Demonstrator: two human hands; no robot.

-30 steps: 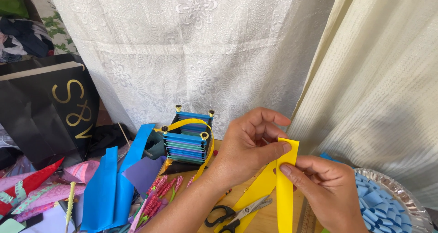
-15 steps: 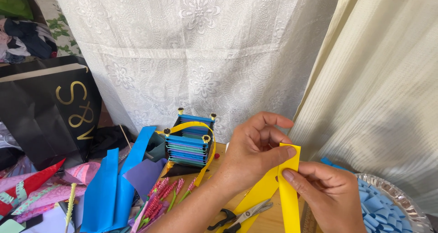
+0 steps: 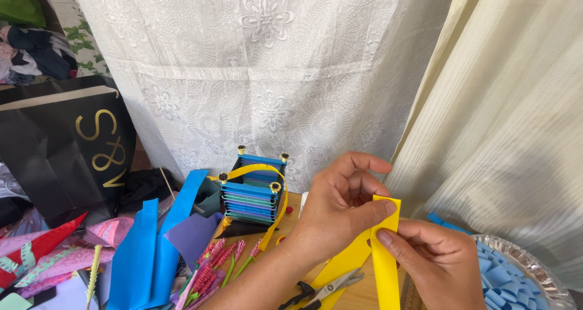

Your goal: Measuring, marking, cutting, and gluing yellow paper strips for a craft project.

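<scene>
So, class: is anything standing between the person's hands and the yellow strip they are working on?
Nothing visible does. The left hand and the right hand both pinch the folded top of the yellow strip directly. The scissors lie below on the table, apart from the grip.

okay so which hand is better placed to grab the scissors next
Left, probably. The scissors lie on the table just under the left hand's wrist, while the right hand sits farther to the side. Both hands are pinching the yellow strip, so one must let go first.
</scene>
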